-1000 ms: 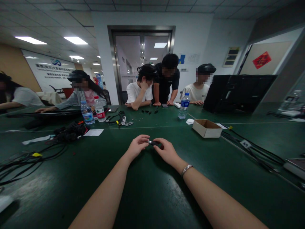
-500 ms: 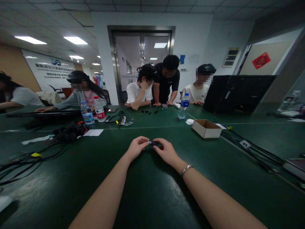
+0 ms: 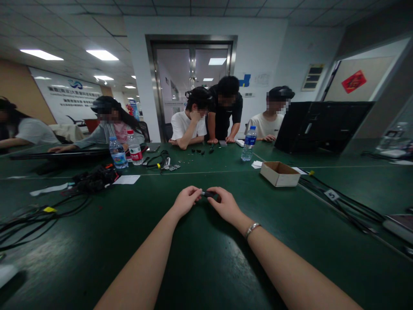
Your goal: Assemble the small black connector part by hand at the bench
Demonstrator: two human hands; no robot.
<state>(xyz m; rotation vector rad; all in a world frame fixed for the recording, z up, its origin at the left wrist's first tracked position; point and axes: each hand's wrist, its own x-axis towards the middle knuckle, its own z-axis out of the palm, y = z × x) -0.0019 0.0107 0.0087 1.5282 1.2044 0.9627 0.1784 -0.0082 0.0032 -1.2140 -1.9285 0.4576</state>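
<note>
At the centre of the frame, just above the green counter (image 3: 206, 258), the left hand (image 3: 185, 201) and right hand (image 3: 226, 204) each close their fingers on one end of a small dark part (image 3: 208, 194), likely steadying it between both grips, with a cardboard box (image 3: 280, 173) lying to the upper right.

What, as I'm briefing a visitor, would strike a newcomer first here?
At centre, the left hand and right hand pinch a small dark part between them over the green table. Beyond, an open cardboard box sits to the right, and several people cluster at the far edge.
</note>
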